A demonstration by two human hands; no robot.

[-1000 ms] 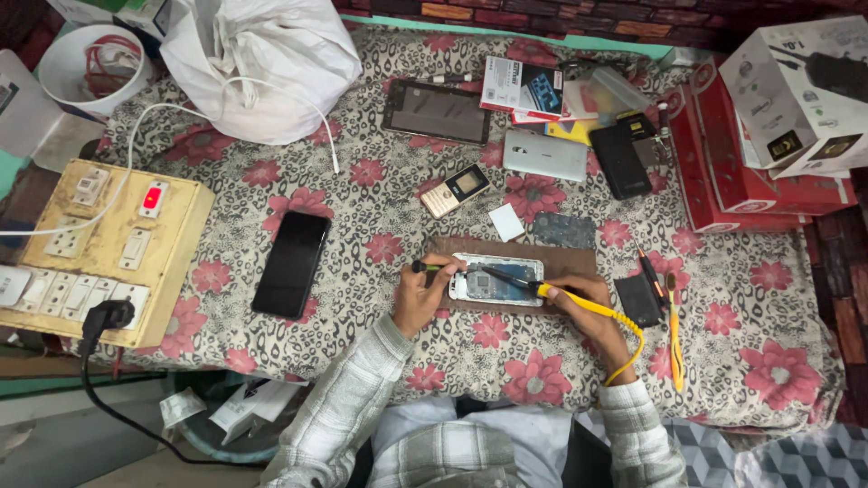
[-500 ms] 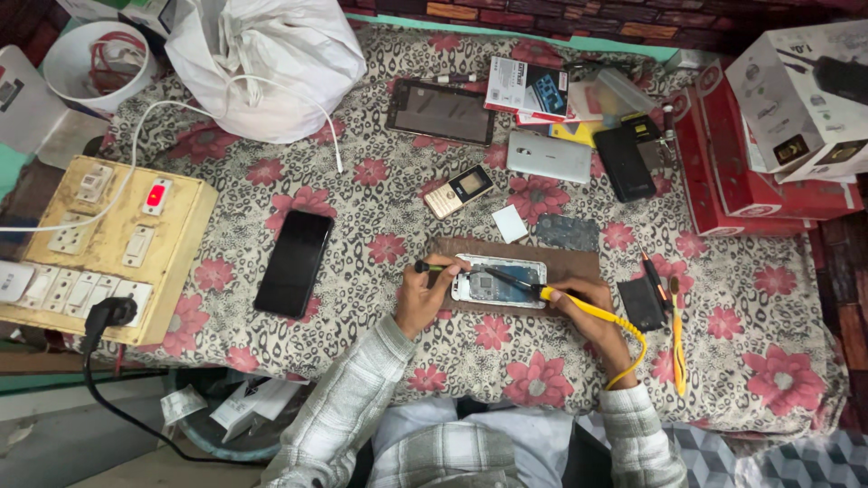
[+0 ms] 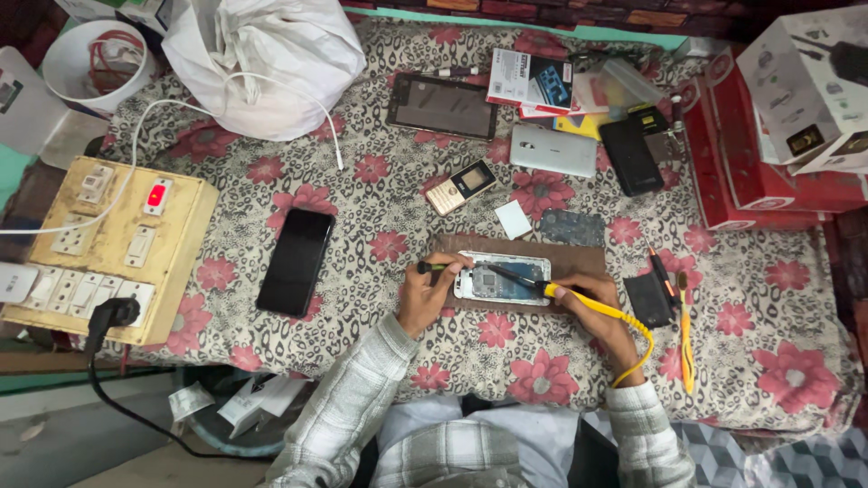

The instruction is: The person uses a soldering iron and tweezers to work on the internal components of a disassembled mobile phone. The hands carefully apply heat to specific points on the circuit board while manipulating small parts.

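Note:
An opened white phone (image 3: 503,278) lies on a brown wooden board (image 3: 583,258) on the flowered tablecloth. My left hand (image 3: 427,295) grips a small tool with a black and yellow handle (image 3: 432,267), its tip at the phone's left end. My right hand (image 3: 597,305) holds a yellow soldering iron (image 3: 542,287) whose dark tip points left across the phone's inside. Its coiled yellow cord (image 3: 638,343) loops round my right wrist.
A black phone (image 3: 296,260) lies left of my hands, beside a yellow switchboard (image 3: 108,248) with a lit red switch. A small gold phone (image 3: 460,186), tablet (image 3: 442,105), silver phone (image 3: 552,149), black phone (image 3: 630,155), red boxes (image 3: 741,172) and white bag (image 3: 262,59) lie beyond. Tools (image 3: 685,325) rest at right.

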